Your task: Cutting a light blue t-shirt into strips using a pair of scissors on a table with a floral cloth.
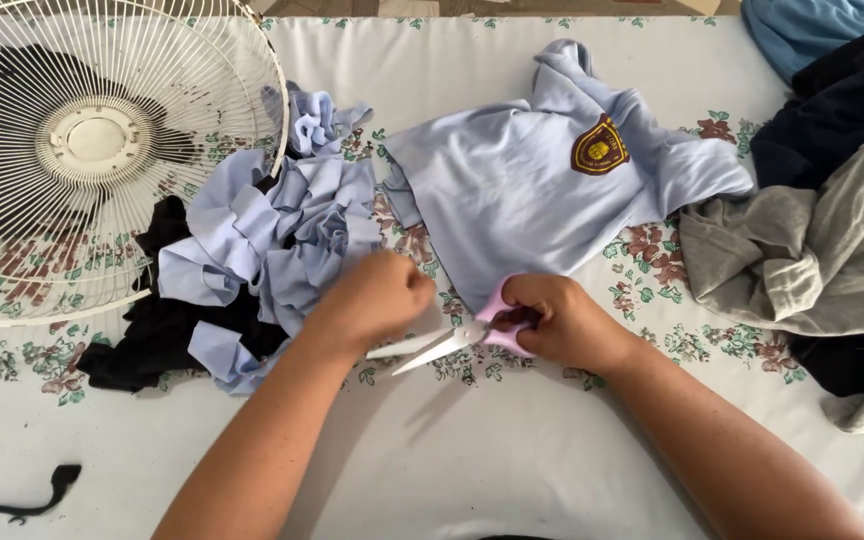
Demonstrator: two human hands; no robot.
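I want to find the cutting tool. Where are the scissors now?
In the head view, the pink-handled scissors are near the centre, held in the right hand, blades open toward the left hand, just below the light blue shirt.

White fan guard (92, 140), grey garment (812, 260), black scrap (27, 495), floral sheet (512, 450)

The right hand (562, 322) covers most of the pink handles of the scissors (457, 340), so the finger loops cannot be made out. The left hand (377, 298) is motion-blurred, and whatever its fingers pinch is hidden. The white fan guard (102, 150) is cut off by the left and top edges. The black cloth (157, 330) lies mostly under the heap of light blue strips (282, 240). The grey garment (812, 250), dark garments (837, 110) and blue cloth (812, 25) run off the right edge. The shirt's badge (599, 147) is too small to read.
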